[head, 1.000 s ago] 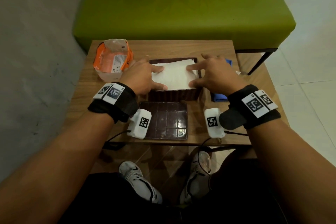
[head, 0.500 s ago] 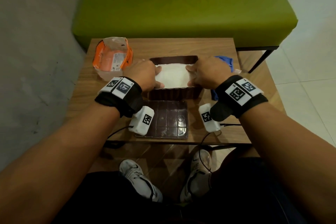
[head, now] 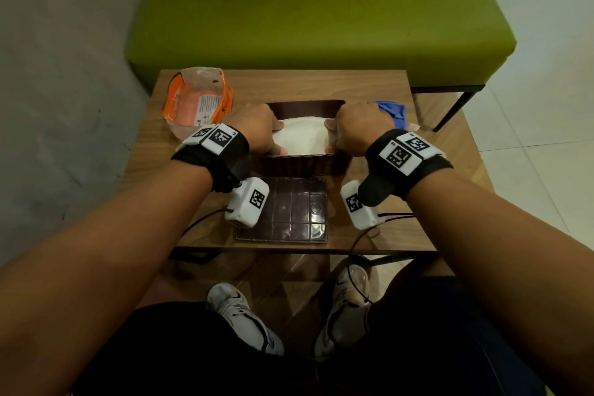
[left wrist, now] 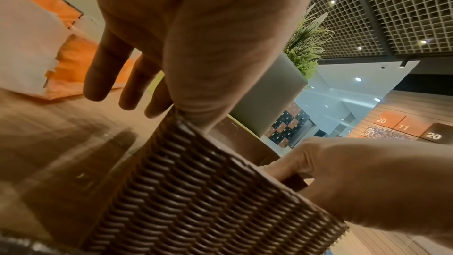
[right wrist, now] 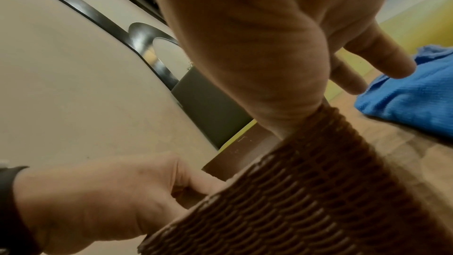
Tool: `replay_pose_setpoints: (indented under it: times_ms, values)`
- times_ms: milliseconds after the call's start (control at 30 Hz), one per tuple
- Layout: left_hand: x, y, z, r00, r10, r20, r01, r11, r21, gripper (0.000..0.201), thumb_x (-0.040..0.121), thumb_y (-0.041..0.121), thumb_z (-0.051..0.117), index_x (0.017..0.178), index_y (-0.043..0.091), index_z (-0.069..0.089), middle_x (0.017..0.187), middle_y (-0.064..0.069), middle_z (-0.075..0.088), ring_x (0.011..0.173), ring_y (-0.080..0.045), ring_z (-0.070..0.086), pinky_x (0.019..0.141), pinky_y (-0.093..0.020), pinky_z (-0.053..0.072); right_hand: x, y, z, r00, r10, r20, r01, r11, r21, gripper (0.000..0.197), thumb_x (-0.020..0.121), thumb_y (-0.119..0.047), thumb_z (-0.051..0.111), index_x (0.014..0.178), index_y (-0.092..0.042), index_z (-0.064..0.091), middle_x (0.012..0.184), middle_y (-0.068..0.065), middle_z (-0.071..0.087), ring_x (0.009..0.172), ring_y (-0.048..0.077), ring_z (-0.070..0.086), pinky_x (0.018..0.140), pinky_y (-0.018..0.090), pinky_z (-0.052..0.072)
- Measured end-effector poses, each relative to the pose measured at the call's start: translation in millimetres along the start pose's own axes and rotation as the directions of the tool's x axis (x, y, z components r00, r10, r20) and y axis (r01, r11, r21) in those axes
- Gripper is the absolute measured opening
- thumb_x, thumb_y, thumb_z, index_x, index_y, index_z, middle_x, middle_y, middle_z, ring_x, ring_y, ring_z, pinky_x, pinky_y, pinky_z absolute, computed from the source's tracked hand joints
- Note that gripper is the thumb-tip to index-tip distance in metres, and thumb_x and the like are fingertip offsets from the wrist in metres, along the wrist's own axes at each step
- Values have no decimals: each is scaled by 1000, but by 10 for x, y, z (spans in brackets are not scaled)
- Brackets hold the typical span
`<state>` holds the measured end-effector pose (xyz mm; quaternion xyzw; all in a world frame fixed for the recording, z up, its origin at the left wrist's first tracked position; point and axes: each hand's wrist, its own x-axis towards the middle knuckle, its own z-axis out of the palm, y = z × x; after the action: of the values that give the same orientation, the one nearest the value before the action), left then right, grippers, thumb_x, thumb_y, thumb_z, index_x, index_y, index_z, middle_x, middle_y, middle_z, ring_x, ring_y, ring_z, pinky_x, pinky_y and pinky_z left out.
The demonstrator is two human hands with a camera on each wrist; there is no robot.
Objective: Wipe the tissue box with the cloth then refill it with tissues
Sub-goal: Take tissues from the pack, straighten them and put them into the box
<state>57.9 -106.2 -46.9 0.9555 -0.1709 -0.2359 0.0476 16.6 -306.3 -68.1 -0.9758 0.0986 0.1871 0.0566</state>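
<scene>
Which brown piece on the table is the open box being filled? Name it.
The woven tissue box, farther from the person: it stands upright with white tissues inside. The flat gridded lid lies nearer the table's front edge, untouched.

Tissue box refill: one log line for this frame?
step: refill | both hands press tissue stack into woven tissue box | lid off | blue cloth aside

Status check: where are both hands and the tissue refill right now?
Left hand and right hand press the white tissue stack into the brown woven tissue box. Box lid off, lying in front. Nothing blocking.
</scene>
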Motion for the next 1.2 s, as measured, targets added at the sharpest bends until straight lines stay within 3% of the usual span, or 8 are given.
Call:
replay_pose_setpoints:
  times_ms: [167, 333, 567, 833, 933, 1033, 1100, 1200]
  values:
    - [-74, -141, 16, 999, 1, -44, -9, 985, -175, 77, 86, 47, 88, 153, 23, 60, 147, -5, 66, 126, -26, 63, 93, -31, 44, -42, 27, -94, 995, -101, 12, 101, 995, 1, 53, 86, -49, 75, 132, -23, 70, 127, 15, 66, 122, 43, 57, 105, 51, 51]
    - [-114, -210, 111, 993, -10, -114, -19, 968, -252, 67, 89, 49, 84, 149, 28, 64, 147, -6, 66, 127, -26, 63, 105, -38, 50, -25, 14, -45, 998, -9, -57, 17, 990, 139, 69, 74, -55, 82, 133, -22, 70, 128, 13, 70, 124, 40, 59, 105, 49, 52]
    - [12, -148, 149, 998, -37, -54, 22, 966, -257, 70, 85, 42, 90, 148, 26, 65, 149, -6, 64, 130, -27, 61, 100, -34, 47, 37, 8, 111, 996, 26, -86, -17, 994, 106, 56, 87, -51, 79, 130, -18, 70, 131, 17, 65, 127, 41, 55, 105, 51, 51]
    - [64, -116, 80, 999, -46, 7, 46, 952, -302, 72, 84, 33, 92, 149, 22, 64, 149, -7, 63, 129, -27, 61, 97, -30, 43, -1, -29, 98, 998, -3, -63, 12, 991, 131, 51, 87, -51, 80, 123, -16, 73, 121, 17, 70, 119, 41, 61, 98, 48, 55]
    - [14, -121, 56, 1000, -22, -11, 17, 946, -323, 73, 86, 32, 90, 152, 20, 61, 148, -8, 64, 123, -25, 61, 94, -29, 42, -68, -25, 43, 997, -59, -41, 65, 987, 149, 46, 89, -46, 79, 122, -15, 73, 119, 17, 71, 117, 40, 64, 96, 47, 56]
    - [-96, -135, 78, 999, -2, -42, -13, 931, -365, 71, 90, 32, 87, 154, 22, 59, 142, -10, 66, 109, -22, 61, 89, -28, 42, -149, 10, 10, 992, -111, -65, 124, 960, 250, 50, 90, -31, 81, 136, -15, 71, 132, 15, 71, 120, 36, 66, 102, 46, 56]
    - [-184, -164, 120, 997, -7, -74, -28, 885, -464, 65, 93, 29, 84, 153, 21, 60, 135, -9, 67, 103, -21, 61, 86, -28, 43, -237, 24, -7, 987, -108, -116, 145, 912, 383, 57, 87, -25, 82, 143, -22, 67, 140, 11, 69, 125, 31, 66, 105, 42, 55]
    - [-340, -246, 219, 978, -92, -187, -74, 687, -723, 50, 99, 31, 77, 146, 20, 67, 137, -2, 70, 118, -24, 69, 101, -37, 55, -380, 13, 5, 953, -83, -292, 217, 859, 463, 51, 90, -25, 76, 140, -23, 69, 143, 16, 62, 136, 35, 55, 111, 46, 47]
